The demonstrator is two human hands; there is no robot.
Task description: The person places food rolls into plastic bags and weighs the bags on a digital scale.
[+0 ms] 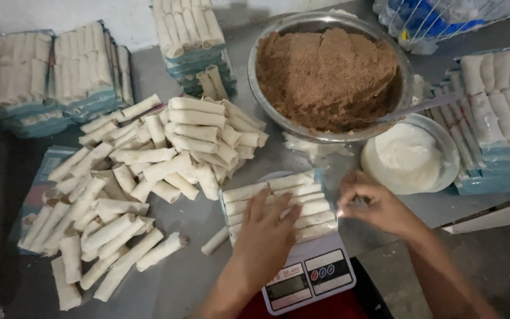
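A clear plastic pack of several white rolled pastries [278, 204] lies on a small white kitchen scale [311, 274] near the table's front edge. My left hand [267, 233] presses flat on top of the rolls, fingers spread. My right hand [373, 204] pinches the right end of the pack's plastic wrap. A loose roll [215, 241] lies just left of the scale.
A big heap of loose rolls [131, 189] covers the table's left half. Stacks of packed rolls [54, 74] stand at back left, back middle [190, 35] and right [497, 106]. A metal bowl of brown filling [326, 74] and a white bowl of paste [408, 156] sit behind the scale.
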